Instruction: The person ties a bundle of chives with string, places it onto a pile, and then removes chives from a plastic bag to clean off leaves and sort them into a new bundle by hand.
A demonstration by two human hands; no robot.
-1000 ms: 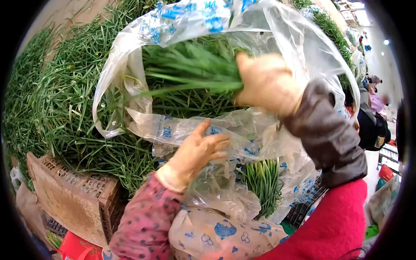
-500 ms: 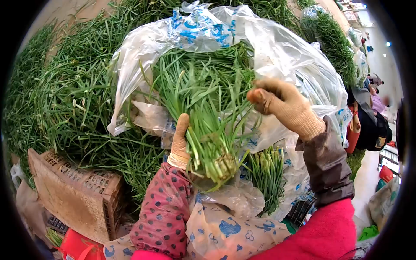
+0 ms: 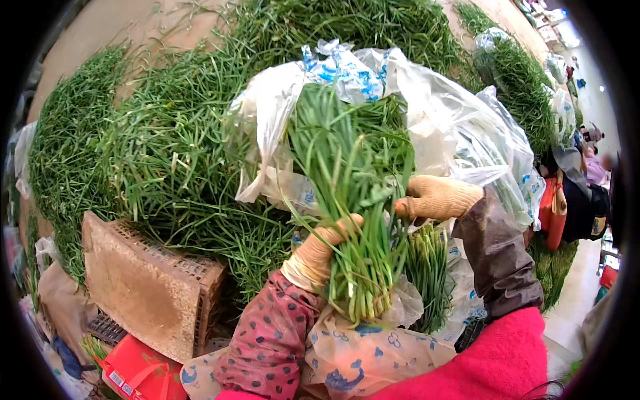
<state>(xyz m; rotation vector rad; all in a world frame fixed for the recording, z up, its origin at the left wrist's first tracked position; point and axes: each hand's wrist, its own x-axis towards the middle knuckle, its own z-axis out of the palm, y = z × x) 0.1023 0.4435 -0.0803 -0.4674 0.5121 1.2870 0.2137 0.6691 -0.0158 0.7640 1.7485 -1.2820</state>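
Observation:
A loose bunch of garlic chives (image 3: 367, 277) stands over my lap, pale stem ends toward me and long leaves pointing away. My left hand (image 3: 320, 253), in a tan glove, is wrapped round it from the left. Beside the bunch's right edge is my gloved right hand (image 3: 437, 199), fingers curled and thumb side toward the leaves; whatever it pinches is too small to make out. Behind, a clear plastic bag with blue print (image 3: 453, 120) lies spread open with more chives in it. A neater chive bundle (image 3: 429, 277) rests below my right hand.
A large heap of chives (image 3: 180, 153) covers the ground on the left. An upturned brown plastic crate (image 3: 140, 287) is at lower left, beside a red bag (image 3: 143, 370). A patterned plastic apron (image 3: 360, 353) covers my lap. Another person (image 3: 583, 200) is at far right.
My right hand has come down to the bunch's right side. My left hand now wraps further across the stems. The view has shifted, so the surroundings sit further right and lower.

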